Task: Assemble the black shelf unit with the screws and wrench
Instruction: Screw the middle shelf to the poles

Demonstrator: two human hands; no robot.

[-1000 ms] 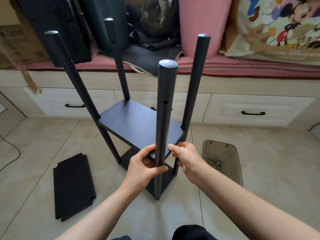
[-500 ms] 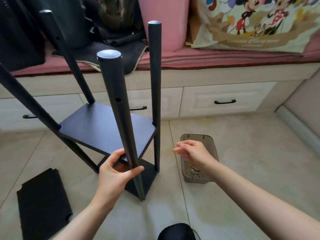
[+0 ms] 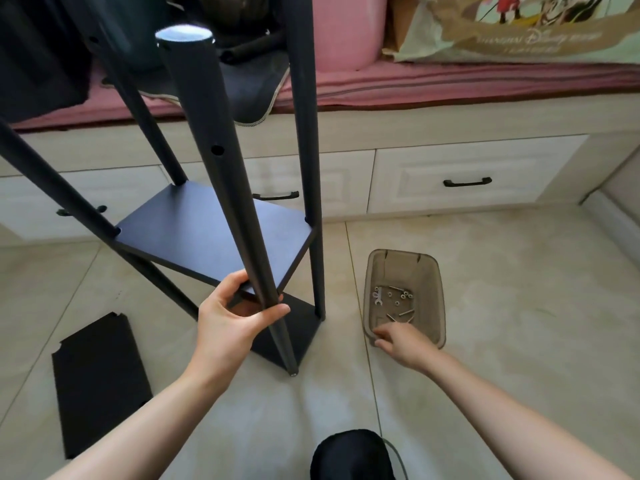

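The black shelf unit stands on the tiled floor with two boards mounted, the upper board (image 3: 214,233) above a lower one. My left hand (image 3: 232,320) grips the near black pole (image 3: 228,188) just below the upper board. To the right sits a clear brownish plastic tray (image 3: 436,271) holding several screws (image 3: 403,313), nuts and a small silver wrench (image 3: 377,295). My right hand (image 3: 401,342) reaches into the tray's near end, fingers down on its bottom by the screws; whether it pinches one is hidden.
A loose black shelf board (image 3: 98,382) lies flat on the floor at the left. Behind the unit runs a white drawer bench (image 3: 467,171) with a pink cushion and bags on top. A black object (image 3: 351,455) sits at the bottom edge.
My right hand left the near pole, swung right and dropped into the tray. The view turned right and closer. My left hand stayed on the pole.
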